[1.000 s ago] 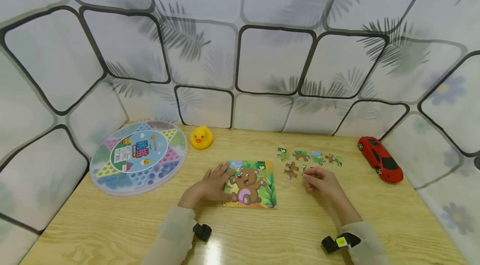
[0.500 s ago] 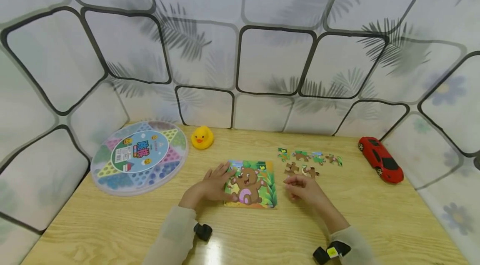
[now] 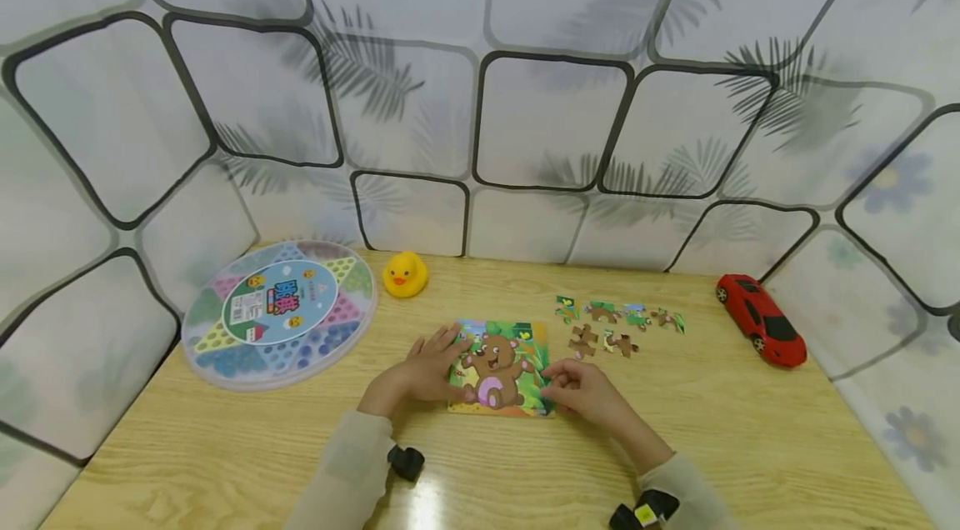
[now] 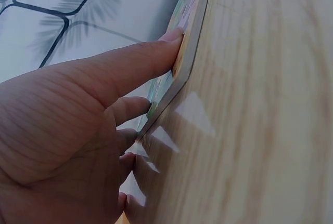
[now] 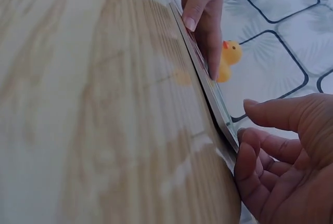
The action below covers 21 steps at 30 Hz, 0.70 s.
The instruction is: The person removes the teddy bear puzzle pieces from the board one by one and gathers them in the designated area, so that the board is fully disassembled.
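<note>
A square bear jigsaw puzzle board (image 3: pixel 497 372) lies flat on the table in the head view. My left hand (image 3: pixel 429 367) rests over its left side, fingers spread, with the thumb (image 4: pixel 165 47) laid on its top near the front edge in the left wrist view. At the board's right edge is my right hand (image 3: pixel 585 388). In the right wrist view, curled fingertips (image 5: pixel 247 143) meet that edge, while the thumb stands apart above them and nothing shows between. Loose jigsaw pieces (image 3: pixel 602 312) lie behind the right hand, with a brown piece (image 3: pixel 582 341) nearest it.
A yellow rubber duck (image 3: pixel 405 274) sits at the back, beside a round Chinese checkers set (image 3: pixel 279 315) on the left. A red toy car (image 3: pixel 760 320) stands at the far right. Patterned cloth walls (image 3: pixel 551 122) border the wooden table (image 3: pixel 480 472) at back and sides.
My right hand has moved left from the loose jigsaw pieces to the board's right edge, uncovering a piece beneath where it was. The left hand has stayed on the board.
</note>
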Motion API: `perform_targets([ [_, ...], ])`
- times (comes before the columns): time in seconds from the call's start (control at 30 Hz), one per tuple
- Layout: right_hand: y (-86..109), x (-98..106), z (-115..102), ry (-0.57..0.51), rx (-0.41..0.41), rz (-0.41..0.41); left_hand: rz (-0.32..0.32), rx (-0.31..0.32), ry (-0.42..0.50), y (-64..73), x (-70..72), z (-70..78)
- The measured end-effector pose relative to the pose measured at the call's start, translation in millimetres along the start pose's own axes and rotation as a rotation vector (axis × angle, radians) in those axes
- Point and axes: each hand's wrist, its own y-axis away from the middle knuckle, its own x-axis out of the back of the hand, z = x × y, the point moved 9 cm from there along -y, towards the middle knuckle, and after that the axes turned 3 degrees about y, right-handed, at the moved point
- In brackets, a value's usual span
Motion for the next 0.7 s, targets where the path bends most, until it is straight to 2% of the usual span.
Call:
perform_targets([
  [0.23, -0.7, -5.1, -0.2, 0.032, -0.01, -0.008, -0.004, 0.0, -0.001, 0.1, -1.1, 0.1],
  [0.5, -3.7, -6.6, -3.4, 0.188, 0.035, -0.002, -0.009, -0.002, -0.019, -1.3, -1.5, -1.1],
  [0.7, -4.0, -7.8, -8.1, 0.197, 0.046, -0.012, -0.016, 0.002, -0.029, -3.0, -1.8, -3.1],
])
